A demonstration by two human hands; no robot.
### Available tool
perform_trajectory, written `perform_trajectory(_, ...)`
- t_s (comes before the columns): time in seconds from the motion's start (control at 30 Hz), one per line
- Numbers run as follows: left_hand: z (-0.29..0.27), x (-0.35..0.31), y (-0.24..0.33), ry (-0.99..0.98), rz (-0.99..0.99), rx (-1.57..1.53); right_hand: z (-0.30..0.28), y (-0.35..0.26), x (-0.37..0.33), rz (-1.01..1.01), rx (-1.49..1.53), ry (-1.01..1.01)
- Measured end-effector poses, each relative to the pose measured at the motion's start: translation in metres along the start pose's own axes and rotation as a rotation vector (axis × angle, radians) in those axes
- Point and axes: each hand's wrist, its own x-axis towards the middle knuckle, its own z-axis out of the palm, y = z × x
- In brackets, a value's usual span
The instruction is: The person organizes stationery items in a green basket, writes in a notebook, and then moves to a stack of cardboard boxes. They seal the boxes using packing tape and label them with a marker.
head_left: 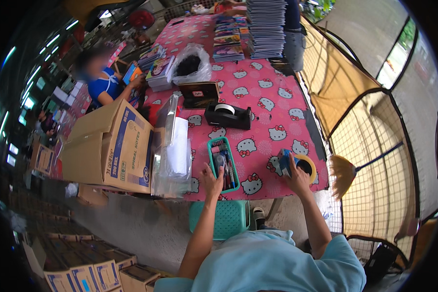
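A long table covered with a pink cartoon-cat cloth [272,104] is seen from above. The left hand [211,181] is laid at the near edge of the table, on the near end of a small green plastic tray full of pens [223,163]. The fingers are spread and loose, and nothing is gripped by them. The right hand [297,176] is placed near the table's near right corner. A big roll of yellow tape with a blue piece on its side [299,164] is grasped there by this hand, and the roll rests on the cloth.

Just left of the tray, at the near left corner, a clear plastic bag of white sheets [176,151] is stood up. A brown cardboard box with blue print [114,146] is set just beside it, off the left edge. Further along the middle of the table, a black tape holder with a white roll [228,116] is found. Behind it, a dark flat box [198,94] and a clear bag with something black inside [192,65] are seen. A tall pile of notebooks [266,27] is stacked at the far end. At the far left edge, a person in a blue top [104,82] is seated. A straw broom [348,171] is leaned beyond the right edge.
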Motion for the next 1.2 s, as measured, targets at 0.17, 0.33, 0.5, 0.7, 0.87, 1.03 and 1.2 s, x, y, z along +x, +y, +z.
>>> perform_trajectory(0.17, -0.004, -0.002, 0.014, -0.167, 0.195, -0.001, -0.016, 0.007, -0.005, -0.075, 0.656, 0.033)
perform_trajectory(0.33, -0.007, -0.005, 0.022, -0.152, 0.110, 0.009, -0.025, -0.016, 0.000, -0.035, 1.115, -0.083)
perform_trajectory(0.5, 0.016, -0.005, 0.005, 0.087, -0.063, -0.052, -0.035, -0.021, 0.005, -0.003, 1.318, -0.216)
perform_trajectory(0.7, 0.010, 0.006, 0.006, 0.044, -0.083, -0.084, -0.039, -0.019, 0.016, -0.036, 1.225, -0.309)
perform_trajectory(0.87, -0.002, -0.024, 0.004, 0.123, -0.163, -0.269, -0.036, -0.020, 0.009, -0.187, 1.031, -0.259)
perform_trajectory(1.03, -0.074, -0.084, 0.030, -0.089, -0.313, -0.651, -0.045, -0.048, -0.005, -0.074, 1.114, -0.495)
perform_trajectory(1.2, -0.139, -0.172, -0.006, -0.051, -0.514, -0.851, -0.031, -0.124, -0.045, -0.210, 1.007, -0.652)
